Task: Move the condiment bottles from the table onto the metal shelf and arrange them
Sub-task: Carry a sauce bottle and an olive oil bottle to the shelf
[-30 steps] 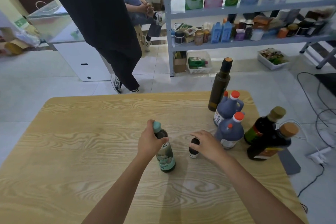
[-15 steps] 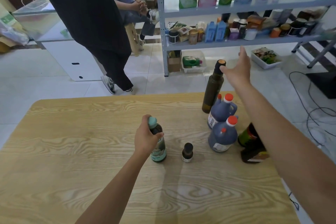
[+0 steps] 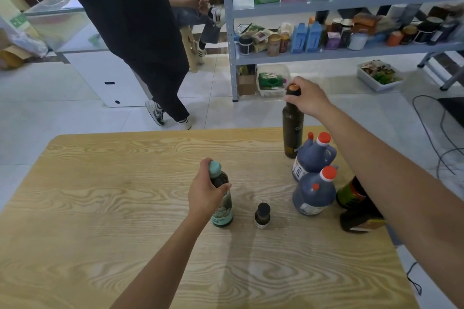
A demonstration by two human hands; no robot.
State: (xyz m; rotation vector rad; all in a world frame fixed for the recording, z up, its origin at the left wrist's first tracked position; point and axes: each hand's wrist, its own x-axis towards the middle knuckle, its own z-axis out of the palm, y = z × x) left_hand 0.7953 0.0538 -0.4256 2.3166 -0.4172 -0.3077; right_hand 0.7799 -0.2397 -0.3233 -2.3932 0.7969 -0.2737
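Observation:
My left hand (image 3: 204,193) grips the neck of a teal-capped dark bottle (image 3: 222,208) that stands on the wooden table (image 3: 100,208). My right hand (image 3: 307,98) grips the neck of a tall dark green bottle (image 3: 292,130) at the table's far edge. A tiny dark bottle (image 3: 262,216) stands between my arms. Two blue jugs with orange caps (image 3: 313,155) (image 3: 313,192) stand to its right. Two dark bottles (image 3: 351,195) sit partly hidden under my right forearm. The grey metal shelf (image 3: 351,52) stands beyond the table.
The shelf holds pouches on an upper level and jars, cartons and tins on a lower one. A person in black (image 3: 140,32) stands left of the shelf, another sits behind. A white basket (image 3: 272,83) and tray (image 3: 379,76) lie on the floor; cables (image 3: 437,133) run at right.
My right hand left the tiny bottle, reached out over the table's far edge, and now grips the tall green bottle's neck. My left hand has stayed on the teal-capped bottle.

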